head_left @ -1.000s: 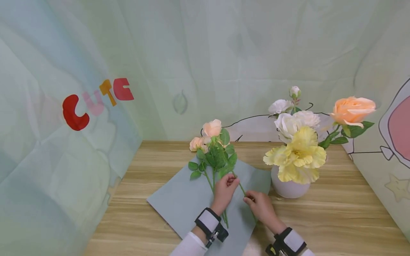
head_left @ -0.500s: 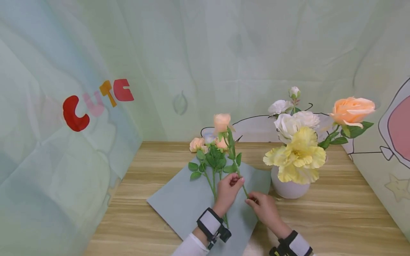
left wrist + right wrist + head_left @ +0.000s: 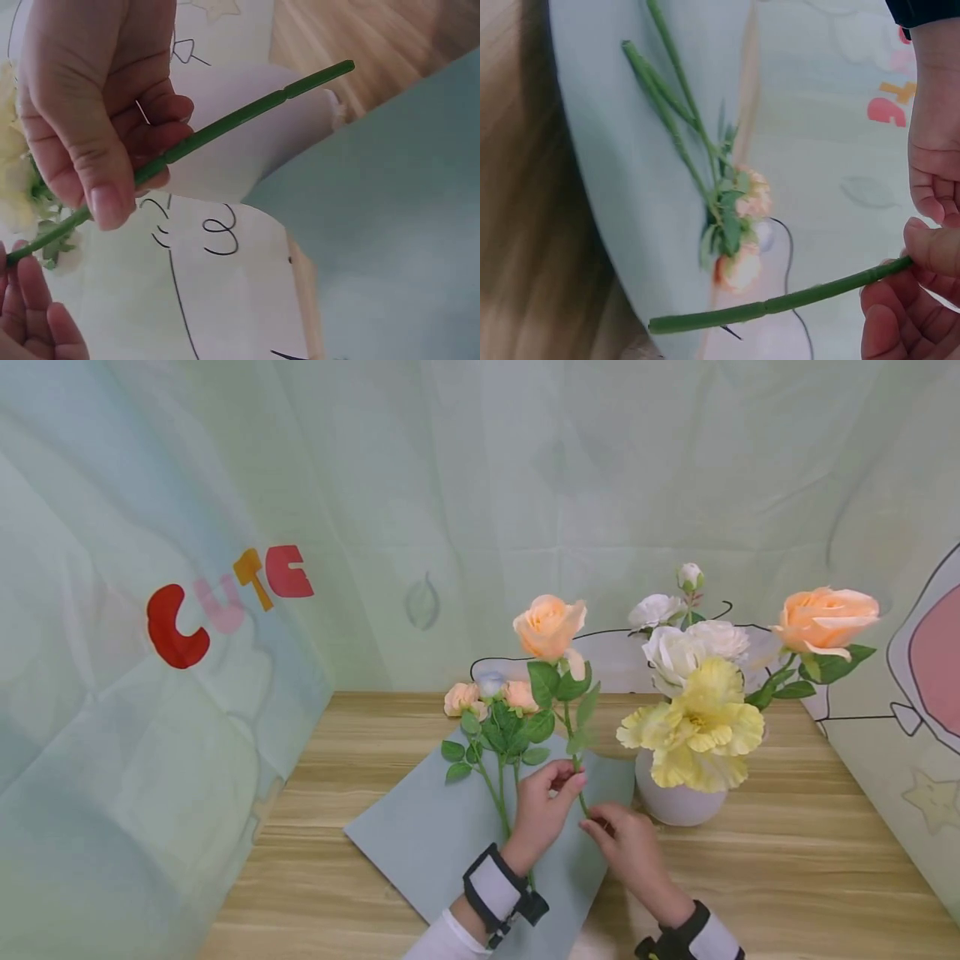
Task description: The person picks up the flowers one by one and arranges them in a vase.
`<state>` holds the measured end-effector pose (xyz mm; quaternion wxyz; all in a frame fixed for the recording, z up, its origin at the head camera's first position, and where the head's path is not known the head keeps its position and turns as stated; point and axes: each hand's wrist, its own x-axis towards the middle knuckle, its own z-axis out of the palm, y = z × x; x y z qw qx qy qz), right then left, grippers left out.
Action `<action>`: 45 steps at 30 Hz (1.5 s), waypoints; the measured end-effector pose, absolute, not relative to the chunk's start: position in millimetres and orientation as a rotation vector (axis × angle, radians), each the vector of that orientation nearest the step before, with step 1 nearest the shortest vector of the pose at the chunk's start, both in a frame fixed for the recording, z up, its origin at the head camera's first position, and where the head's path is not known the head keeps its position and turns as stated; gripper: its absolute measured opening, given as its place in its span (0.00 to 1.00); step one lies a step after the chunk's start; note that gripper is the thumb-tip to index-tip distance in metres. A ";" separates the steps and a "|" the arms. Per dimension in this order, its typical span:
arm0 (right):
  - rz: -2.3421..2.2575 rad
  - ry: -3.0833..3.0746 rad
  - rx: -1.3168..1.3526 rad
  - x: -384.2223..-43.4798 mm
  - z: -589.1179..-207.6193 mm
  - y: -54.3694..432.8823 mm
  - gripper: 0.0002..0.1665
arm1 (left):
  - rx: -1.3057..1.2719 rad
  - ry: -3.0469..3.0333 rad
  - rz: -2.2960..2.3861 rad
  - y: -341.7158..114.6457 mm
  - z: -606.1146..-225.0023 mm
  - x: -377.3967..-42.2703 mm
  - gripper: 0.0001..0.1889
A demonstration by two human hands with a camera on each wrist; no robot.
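Note:
My left hand (image 3: 543,802) pinches the green stem of a peach artificial rose (image 3: 550,627) just below its leaves. The bloom stands upright above the table. Lower on the same stem, my right hand (image 3: 626,847) pinches it between thumb and fingers. In the left wrist view the stem (image 3: 247,114) runs through the right hand's fingers and its bare cut end sticks out. Several smaller peach roses (image 3: 462,699) with leafy stems lie on a grey-blue sheet (image 3: 408,827) under the left arm. A white round vase (image 3: 678,797) stands to the right of both hands.
The vase bears a large yellow flower (image 3: 697,718), white blooms (image 3: 671,652) and a peach rose (image 3: 825,618) leaning right. Printed fabric walls (image 3: 420,485) enclose the wooden table (image 3: 300,860) at back and sides.
The held rose has risen from among the lying flowers and swung right to stand upright. The left hand has moved slightly right and the right hand shifted a little, both gripping the stem.

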<state>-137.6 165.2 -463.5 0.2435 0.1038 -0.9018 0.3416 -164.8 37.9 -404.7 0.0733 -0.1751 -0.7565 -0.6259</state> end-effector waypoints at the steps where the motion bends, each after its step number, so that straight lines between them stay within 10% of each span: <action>1: 0.915 -2.437 0.296 -137.1 -462.1 165.6 0.09 | -0.535 -2.267 -1.866 38.4 -402.2 -163.5 0.07; 17: 0.806 -2.235 0.349 -128.9 -445.2 178.3 0.13 | -0.881 -2.097 -1.432 50.1 -406.0 -161.5 0.06; 45: 0.791 -2.296 0.125 -105.0 -435.5 206.3 0.17 | -1.173 -2.098 -0.969 78.3 -375.2 -140.2 0.34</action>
